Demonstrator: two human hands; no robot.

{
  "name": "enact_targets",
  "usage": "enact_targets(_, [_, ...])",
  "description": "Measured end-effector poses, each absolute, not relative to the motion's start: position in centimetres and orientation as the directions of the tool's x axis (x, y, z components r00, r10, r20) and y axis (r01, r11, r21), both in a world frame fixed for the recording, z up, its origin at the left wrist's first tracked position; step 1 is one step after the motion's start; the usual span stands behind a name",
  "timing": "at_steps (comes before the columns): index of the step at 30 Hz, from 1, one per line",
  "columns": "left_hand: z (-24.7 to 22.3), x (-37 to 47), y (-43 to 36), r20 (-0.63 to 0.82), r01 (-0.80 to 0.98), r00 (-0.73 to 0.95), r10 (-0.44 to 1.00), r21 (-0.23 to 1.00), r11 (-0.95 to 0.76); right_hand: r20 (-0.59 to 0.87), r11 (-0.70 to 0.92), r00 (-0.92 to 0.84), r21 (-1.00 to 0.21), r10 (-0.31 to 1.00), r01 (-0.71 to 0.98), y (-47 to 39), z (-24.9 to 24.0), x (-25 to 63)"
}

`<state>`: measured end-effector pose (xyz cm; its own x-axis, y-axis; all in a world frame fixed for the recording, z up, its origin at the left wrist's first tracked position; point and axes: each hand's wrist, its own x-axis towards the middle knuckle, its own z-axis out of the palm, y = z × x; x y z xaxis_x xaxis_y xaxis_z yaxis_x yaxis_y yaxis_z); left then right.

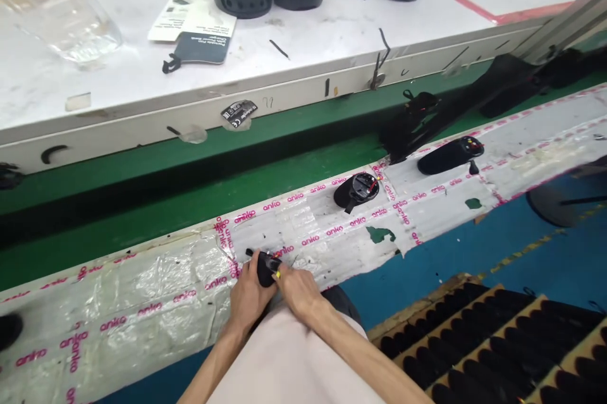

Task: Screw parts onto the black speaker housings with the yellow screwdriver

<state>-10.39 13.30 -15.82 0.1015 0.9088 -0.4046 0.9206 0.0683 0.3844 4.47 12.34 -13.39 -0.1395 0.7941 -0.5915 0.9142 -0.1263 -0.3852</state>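
Left grip (249, 291) was clamped on a casing (265, 271) by the bench's (165, 277) near edge; wiring seemed underway, steadiness needed next; right grip's (298, 291) closure was unclear.

The person wears a pale top (294, 363), off-white with a faint pink cast, that fills the bottom centre of the frame; its plain cloth looks soft, with shallow folds. Just right of it shows a small patch of dark, nearly black clothing (345, 303). The slim left forearm (215, 356) and right forearm (363, 353) are bare, as are the left hand (250, 293) and right hand (300, 291).
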Motion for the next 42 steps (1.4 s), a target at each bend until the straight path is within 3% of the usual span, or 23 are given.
enact_targets(24, [-16.3, -10.7, 13.2, -0.402, 0.896, 0.104, 0.91, 0.434, 0.089, -0.562, -0.086, -0.171, -0.401, 0.809, 0.912, 12.0, -14.3, 4.3])
enact_targets(42, [-16.2, -9.9, 13.1, -0.398, 0.911, 0.106, 0.911, 0.406, 0.071, -0.687, -0.082, -0.182, -0.333, 0.704, 0.939, 13.3, -14.6, 4.6])
